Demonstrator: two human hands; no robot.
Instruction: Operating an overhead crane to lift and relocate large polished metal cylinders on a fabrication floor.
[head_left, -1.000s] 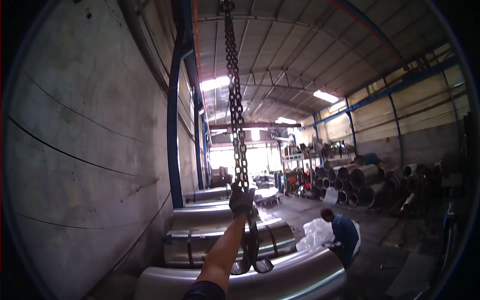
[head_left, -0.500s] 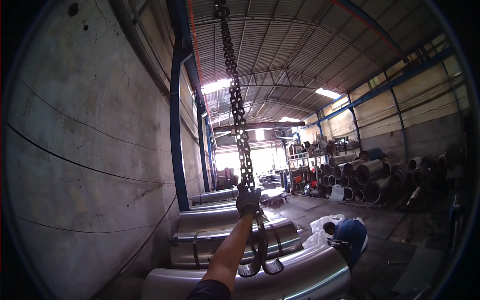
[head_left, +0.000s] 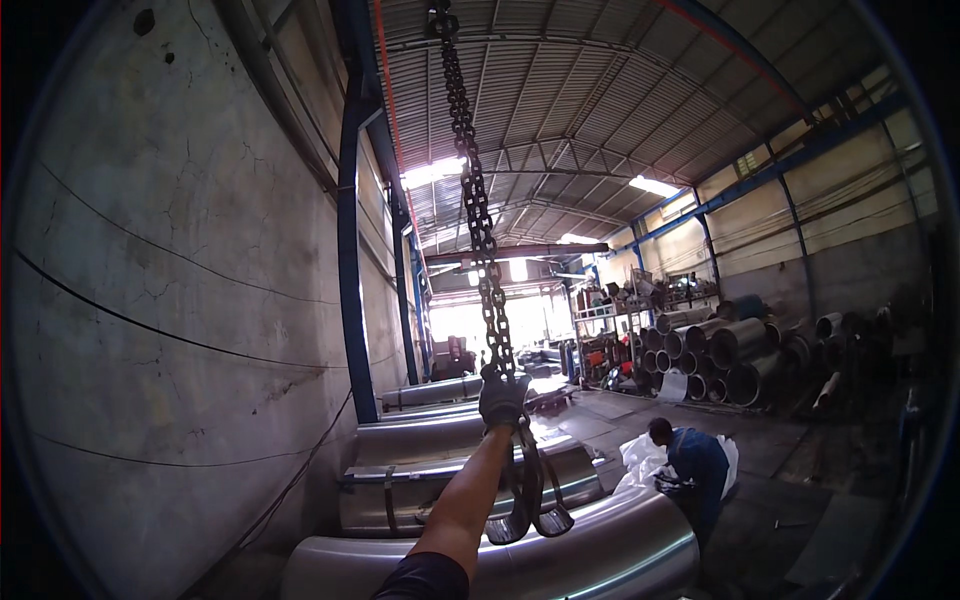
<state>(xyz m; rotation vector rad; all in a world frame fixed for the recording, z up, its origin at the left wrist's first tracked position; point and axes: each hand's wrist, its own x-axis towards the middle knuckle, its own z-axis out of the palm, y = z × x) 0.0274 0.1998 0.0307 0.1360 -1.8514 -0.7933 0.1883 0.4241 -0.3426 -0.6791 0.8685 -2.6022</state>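
Note:
My left hand, in a dark glove, is raised in front of me at the end of my outstretched arm. Its fingers are wrapped round the lower end of a doubled steel lifting chain, which hangs from high above. Below the glove dangle two heavy metal hooks with wide, curved ends. They appear just in front of or over the nearest large, shiny curved metal pipe section; whether they touch it I cannot tell. My right hand is out of the picture.
Further strapped metal pipe sections lie in a row beyond. On the left rises a cracked wall with a blue column. At right a person in blue bends over white sheeting. Stacked pipes stand farther back.
My left hand and the chain have shifted slightly right. The hooks have swung and turned, now closer together. The person in blue has raised their upper body a little.

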